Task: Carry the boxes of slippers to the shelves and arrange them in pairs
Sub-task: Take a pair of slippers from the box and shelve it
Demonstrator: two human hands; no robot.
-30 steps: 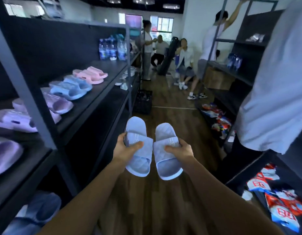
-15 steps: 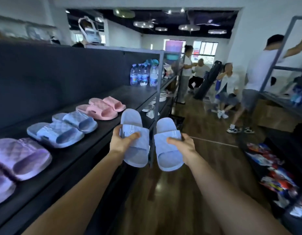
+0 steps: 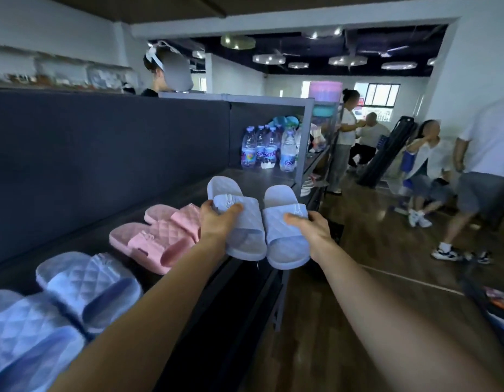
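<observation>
I hold a pair of pale blue quilted slippers side by side over the front edge of the dark shelf (image 3: 194,190). My left hand (image 3: 216,222) grips the left slipper (image 3: 239,222) by its strap. My right hand (image 3: 313,227) grips the right slipper (image 3: 284,230) the same way. Both slippers point away from me, heels hanging past the shelf edge. On the shelf, just left of my left hand, lies a pink pair (image 3: 157,236). Nearer to me lies a blue pair (image 3: 61,301).
Several water bottles (image 3: 269,149) stand at the shelf's far end beside a grey upright post (image 3: 304,142). A person (image 3: 163,75) stands behind the shelf's back panel. Several people (image 3: 426,165) stand and sit in the aisle on the wooden floor (image 3: 358,250) to the right.
My hands have carried the blue pair up and forward, from low over the floor to the shelf edge beside the pink pair. My view has risen and moved along the shelf.
</observation>
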